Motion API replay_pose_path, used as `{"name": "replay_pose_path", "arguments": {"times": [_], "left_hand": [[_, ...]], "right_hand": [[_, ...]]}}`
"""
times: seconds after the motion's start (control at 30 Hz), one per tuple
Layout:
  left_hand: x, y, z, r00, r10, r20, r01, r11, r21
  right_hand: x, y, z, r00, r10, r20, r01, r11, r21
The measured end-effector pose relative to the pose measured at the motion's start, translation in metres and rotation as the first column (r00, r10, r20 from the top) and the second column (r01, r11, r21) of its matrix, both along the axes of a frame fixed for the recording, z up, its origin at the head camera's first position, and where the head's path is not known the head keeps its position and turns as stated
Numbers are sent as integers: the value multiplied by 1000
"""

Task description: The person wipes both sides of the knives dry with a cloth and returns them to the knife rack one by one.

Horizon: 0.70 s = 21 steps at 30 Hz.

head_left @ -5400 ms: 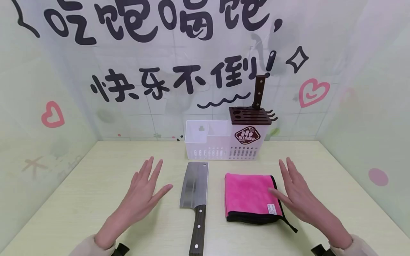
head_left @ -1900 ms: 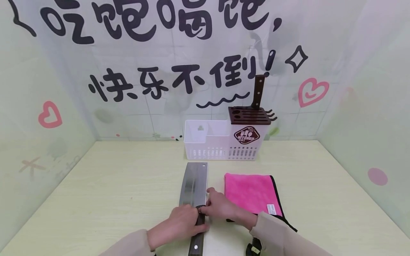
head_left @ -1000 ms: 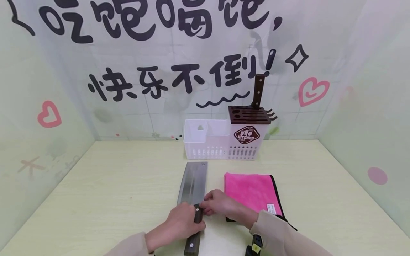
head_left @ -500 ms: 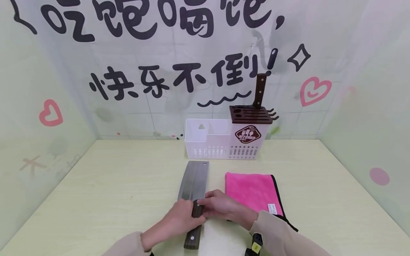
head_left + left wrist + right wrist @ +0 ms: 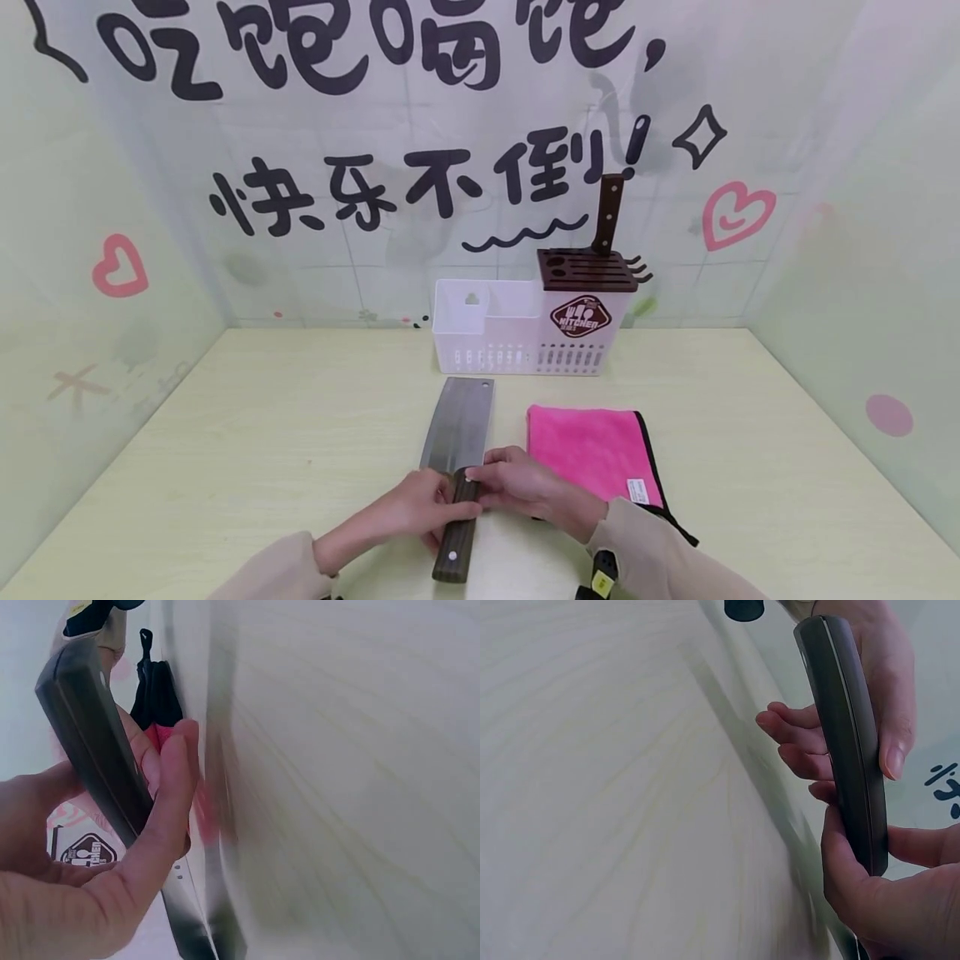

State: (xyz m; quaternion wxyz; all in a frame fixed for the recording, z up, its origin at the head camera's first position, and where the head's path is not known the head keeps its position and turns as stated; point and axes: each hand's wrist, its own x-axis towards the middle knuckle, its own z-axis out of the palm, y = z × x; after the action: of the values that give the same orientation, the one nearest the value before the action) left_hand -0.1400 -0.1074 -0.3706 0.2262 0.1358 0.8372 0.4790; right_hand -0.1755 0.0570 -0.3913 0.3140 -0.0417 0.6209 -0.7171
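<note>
A cleaver with a wide steel blade (image 5: 459, 425) and a dark riveted handle (image 5: 452, 542) points away from me on the table. Its handle is raised off the surface, as the gap above the table in the left wrist view shows. My left hand (image 5: 408, 504) holds the handle midway, thumb across the top and fingers underneath. Close to the blade, my right hand (image 5: 536, 487) pinches the front of the handle from the right side. In the right wrist view the left hand (image 5: 889, 682) is around the handle beyond the right hand (image 5: 915, 907).
A folded pink towel (image 5: 585, 450) with black edging lies right of the cleaver, partly behind the right forearm. At the back stands a white kitchen rack (image 5: 487, 346) with a slotted brown top (image 5: 585, 271), side hooks and an upright brown-handled utensil (image 5: 609, 212). Printed sheets form the walls.
Both hands, first spread apart and open, have come in to the cleaver's handle and raised its rear end. Lately the left fingers shifted from over the handle to beneath it; the blade swung slightly right.
</note>
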Motion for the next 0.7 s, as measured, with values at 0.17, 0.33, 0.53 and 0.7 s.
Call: {"name": "replay_pose_path", "arguments": {"times": [0.17,0.33,0.53,0.7], "left_hand": [[-1,-1,0,994,-17,107,8,997,80],[-2,0,-3,980,-25,195,-10,984,176],[-4,2,-5,968,-12,250,-55,965,256],[-3,5,-4,955,-20,297,-77,947,313]], "right_hand": [[2,1,2,1000,-5,-26,5,1000,-9],[3,3,3,997,11,-80,-14,1000,-28],[5,8,6,989,11,-149,-13,1000,-9],[7,12,9,982,13,-187,-16,1000,-11]]}}
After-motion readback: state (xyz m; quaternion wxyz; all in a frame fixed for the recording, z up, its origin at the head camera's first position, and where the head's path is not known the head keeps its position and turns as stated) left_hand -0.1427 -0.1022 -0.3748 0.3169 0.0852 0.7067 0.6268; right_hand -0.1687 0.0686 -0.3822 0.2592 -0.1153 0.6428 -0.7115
